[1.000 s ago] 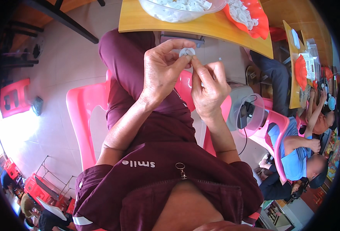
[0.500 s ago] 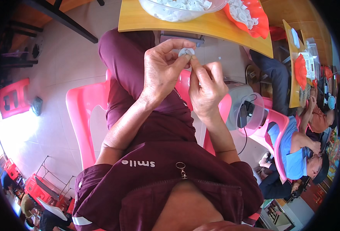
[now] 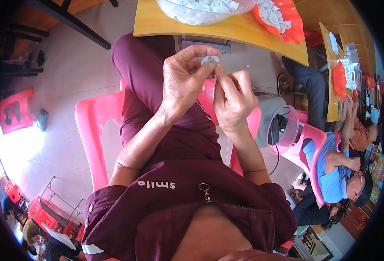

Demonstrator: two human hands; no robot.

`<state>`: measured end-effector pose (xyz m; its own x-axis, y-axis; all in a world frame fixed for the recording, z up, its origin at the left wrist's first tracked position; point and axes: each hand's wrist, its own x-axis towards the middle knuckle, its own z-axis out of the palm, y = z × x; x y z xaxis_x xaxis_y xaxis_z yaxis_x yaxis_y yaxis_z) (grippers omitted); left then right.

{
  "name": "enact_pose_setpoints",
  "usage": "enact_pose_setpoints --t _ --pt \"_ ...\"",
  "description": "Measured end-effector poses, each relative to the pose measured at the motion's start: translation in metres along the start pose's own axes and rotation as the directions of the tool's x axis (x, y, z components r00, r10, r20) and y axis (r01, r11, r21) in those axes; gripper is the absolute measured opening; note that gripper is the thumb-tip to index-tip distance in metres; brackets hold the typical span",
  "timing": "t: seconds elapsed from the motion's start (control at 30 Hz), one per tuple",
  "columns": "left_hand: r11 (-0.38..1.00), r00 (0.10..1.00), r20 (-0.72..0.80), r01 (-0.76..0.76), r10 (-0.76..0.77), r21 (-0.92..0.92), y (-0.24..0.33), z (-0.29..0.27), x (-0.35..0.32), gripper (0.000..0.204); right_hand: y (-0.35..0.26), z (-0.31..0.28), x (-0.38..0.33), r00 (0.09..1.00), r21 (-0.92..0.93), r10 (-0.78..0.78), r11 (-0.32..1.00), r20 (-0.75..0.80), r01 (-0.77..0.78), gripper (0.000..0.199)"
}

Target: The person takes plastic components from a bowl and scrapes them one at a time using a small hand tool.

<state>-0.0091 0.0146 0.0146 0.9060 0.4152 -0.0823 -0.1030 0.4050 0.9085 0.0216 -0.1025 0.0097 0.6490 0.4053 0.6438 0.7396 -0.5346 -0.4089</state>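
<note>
Between my two hands, above my lap, is a small round white piece (image 3: 210, 60), whose exact kind I cannot make out. My left hand (image 3: 184, 78) pinches it, with the thumb over its face and the index finger curved round the far side. My right hand (image 3: 234, 95) is closed, its thumb and index fingertip pressed together at the piece's right edge. Whether the right fingertips also grip something tiny is hidden. Past my hands, a clear bowl (image 3: 187, 18) of small white pieces stands on the yellow table (image 3: 157, 27), beside a red wavy-edged dish (image 3: 293, 30) with more of them.
Pink plastic chairs (image 3: 87, 114) are around me. At my right sits a clear round tub (image 3: 293, 130) with a black adapter (image 3: 277, 123) and cable. Farther right, a person in blue (image 3: 329, 172) and others sit near another table (image 3: 332, 104). Dark metal legs (image 3: 76, 25) cross the far left.
My hands and the white piece stay almost in place; my left index finger dips very slightly. At the right, a seated person's arms shift up toward the table.
</note>
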Motion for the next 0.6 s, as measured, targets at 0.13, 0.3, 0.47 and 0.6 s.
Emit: enact_pose_setpoints --t 0.13,0.3,0.47,0.6 --pt "0.999 0.998 0.057 0.010 -0.013 0.049 0.000 -0.004 0.001 0.026 0.004 0.002 0.004 0.997 0.088 0.074 0.993 0.020 -0.075 0.027" --pt "0.996 0.987 0.160 -0.016 0.031 -0.092 -0.005 -0.011 0.008 0.044 0.016 0.002 0.007 0.987 0.303 0.153 0.939 0.049 -0.161 0.023" --pt "0.994 0.968 0.247 0.058 -0.033 -0.095 0.005 -0.020 0.009 0.045 0.014 -0.005 0.008 0.984 0.355 0.159 0.918 0.083 -0.179 0.024" --pt "0.993 0.951 0.308 0.061 -0.028 -0.100 0.000 -0.025 0.011 0.043 0.012 -0.011 0.008 0.980 0.422 0.159 0.885 0.122 -0.196 0.024"
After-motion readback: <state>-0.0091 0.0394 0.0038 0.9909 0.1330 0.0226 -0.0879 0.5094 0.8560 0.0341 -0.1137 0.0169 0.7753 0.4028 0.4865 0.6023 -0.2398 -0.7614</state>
